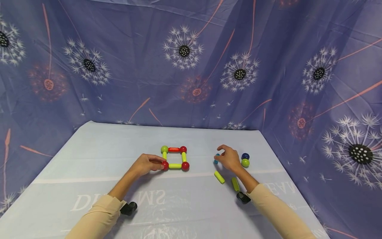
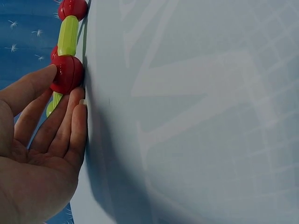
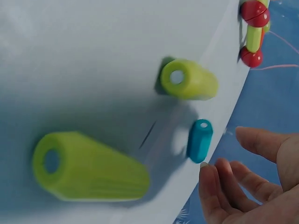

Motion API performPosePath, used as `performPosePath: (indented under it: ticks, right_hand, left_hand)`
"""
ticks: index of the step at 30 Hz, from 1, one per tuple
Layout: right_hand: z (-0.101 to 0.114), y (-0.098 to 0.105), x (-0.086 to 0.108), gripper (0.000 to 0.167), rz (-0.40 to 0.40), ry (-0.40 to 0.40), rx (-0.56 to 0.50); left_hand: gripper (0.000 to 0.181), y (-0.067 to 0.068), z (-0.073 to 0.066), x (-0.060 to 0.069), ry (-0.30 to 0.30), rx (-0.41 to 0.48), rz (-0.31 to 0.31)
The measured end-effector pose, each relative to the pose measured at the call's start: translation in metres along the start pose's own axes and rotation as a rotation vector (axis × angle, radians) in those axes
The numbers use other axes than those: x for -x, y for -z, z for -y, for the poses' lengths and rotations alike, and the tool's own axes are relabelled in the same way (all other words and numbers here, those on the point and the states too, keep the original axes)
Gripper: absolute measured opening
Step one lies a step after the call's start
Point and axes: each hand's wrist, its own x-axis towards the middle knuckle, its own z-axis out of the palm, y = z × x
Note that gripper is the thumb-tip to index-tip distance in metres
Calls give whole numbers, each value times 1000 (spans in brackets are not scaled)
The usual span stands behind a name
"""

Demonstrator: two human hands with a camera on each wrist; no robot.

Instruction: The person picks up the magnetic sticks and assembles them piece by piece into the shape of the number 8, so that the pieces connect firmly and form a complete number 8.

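A square of magnetic balls and rods [image 1: 175, 166] lies on the table, with three red balls, one green ball, one red rod and yellow-green rods. At its near left corner, my left hand [image 1: 148, 163] pinches a red ball [image 2: 67, 74] between thumb and fingers. My right hand [image 1: 229, 158] hovers around a small blue rod [image 3: 200, 141] with thumb and fingers spread apart; in the right wrist view a gap shows between them and the rod. Two loose yellow-green rods [image 1: 219, 177] [image 3: 91, 167] lie nearer to me, below that hand.
Right of my right hand, a dark blue ball [image 1: 245, 156] and a green ball [image 1: 245, 163] sit together. A pale printed cloth [image 1: 191, 205] covers the table. Behind it hangs a blue curtain [image 1: 134, 89] with dandelion patterns.
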Motion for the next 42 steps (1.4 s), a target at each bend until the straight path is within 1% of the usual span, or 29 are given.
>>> performPosePath:
  ticks: [4,13,18,24,27,30,36,42]
  right_hand:
    - [-7,0,0,42,2,-7,18]
    - [-14,-6,-2,46,27,-37,-6]
    - [-14,-10,-4,50,40,-53,19]
    - [-14,-13,-6,55,58,-71,58]
    - [-14,-15,-7,52,65,-89,67]
    - [-13,-16,-8,49,63,-86,75]
    - [-10,-18,-7,48,55,-104,88]
    - [-7,-19,-5,46,35,-87,82]
  left_hand:
    - [32,0,1,0,1,-5,-5]
    - [32,0,2,0,-11,-5,2]
    - [32,1,2,-1,-16,-1,6]
    - [32,1,0,-1,-9,-2,7]
    - [32,1,0,0,-11,-7,6]
    - [32,1,0,0,-15,-14,7]
    - [32,1,0,0,-16,-22,9]
    - [32,2,1,0,-14,-26,13]
